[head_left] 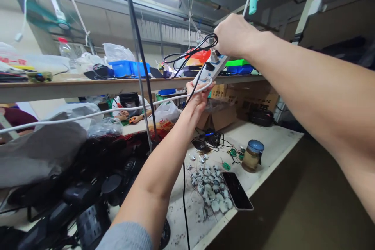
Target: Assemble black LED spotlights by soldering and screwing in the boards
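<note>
A white power strip slants upward in front of me, raised to the height of the shelf. My left hand is closed around its lower end, beside the white cord that leaves it. A black plug sits in one of its sockets. At the upper end, my right hand is closed in a fist against the strip, its fingertips hidden. A looped black cable and a light-coloured plug are right beside that fist; what its fingers grip cannot be made out.
The shelf carries blue bins and bags. Below, the white bench bears small round parts, a phone, a lidded jar and an open carton. Black housings crowd the left. Another person works behind.
</note>
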Demonstrator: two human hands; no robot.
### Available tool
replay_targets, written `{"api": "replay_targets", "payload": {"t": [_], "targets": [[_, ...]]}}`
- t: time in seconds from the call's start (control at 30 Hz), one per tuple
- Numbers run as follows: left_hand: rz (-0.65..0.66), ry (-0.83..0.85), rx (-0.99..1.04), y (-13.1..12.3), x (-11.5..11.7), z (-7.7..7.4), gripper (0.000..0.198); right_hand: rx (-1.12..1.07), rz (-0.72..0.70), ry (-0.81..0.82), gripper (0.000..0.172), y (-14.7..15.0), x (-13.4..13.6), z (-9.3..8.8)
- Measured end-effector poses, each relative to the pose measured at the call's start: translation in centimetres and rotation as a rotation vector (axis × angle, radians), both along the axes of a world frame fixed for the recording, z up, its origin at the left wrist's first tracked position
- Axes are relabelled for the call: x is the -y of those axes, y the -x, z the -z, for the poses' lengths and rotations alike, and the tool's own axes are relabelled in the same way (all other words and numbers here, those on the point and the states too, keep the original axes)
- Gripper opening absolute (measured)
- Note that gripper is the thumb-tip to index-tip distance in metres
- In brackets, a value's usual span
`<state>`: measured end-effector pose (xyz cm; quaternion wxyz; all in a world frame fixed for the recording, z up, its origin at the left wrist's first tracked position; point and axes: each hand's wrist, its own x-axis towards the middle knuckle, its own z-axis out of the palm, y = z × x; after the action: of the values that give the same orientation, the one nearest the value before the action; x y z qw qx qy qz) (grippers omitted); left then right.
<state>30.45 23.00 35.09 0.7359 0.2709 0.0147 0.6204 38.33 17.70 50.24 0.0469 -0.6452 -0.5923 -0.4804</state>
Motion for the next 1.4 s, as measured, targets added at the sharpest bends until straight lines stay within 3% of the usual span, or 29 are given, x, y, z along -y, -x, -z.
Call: {"api": "replay_targets", "payload": {"t": [0.27, 0.47, 0.73, 0.93, 1.17, 1.4], "targets": [[-0.031, -0.176, -0.027, 0.1, 0.1, 0.5, 0.056, -0.133, -0.14, -0.113, 0.042, 0.1, 1.0, 1.7], [-0.049, -0.227, -0.017, -0.3, 0.5, 1.2, 0.048, -0.143, -0.157, -0.106, 0.04, 0.7, 0.8, 2.0], [-0.005, -0.195, -0.014, -0.8, 0.2, 1.3, 0.045, -0.199, -0.191, -0.089, 0.049, 1.0, 0.3, 2.0], [-0.013, -0.184, -0.054, -0.7, 0.2, 1.2, 0.033, -0.168, -0.134, -0.073, 0.045, 1.8, 1.0, 2.1], [0.002, -0.209, -0.046, -0.7, 0.3, 1.2, 0.028, -0.186, -0.173, -0.085, 0.04, 1.7, 0.6, 2.4], [-0.066, -0.197, -0.188, -0.7, 0.9, 1.1, 0.024, -0.137, -0.14, -0.132, 0.035, 1.5, 0.0, 2.9]]}}
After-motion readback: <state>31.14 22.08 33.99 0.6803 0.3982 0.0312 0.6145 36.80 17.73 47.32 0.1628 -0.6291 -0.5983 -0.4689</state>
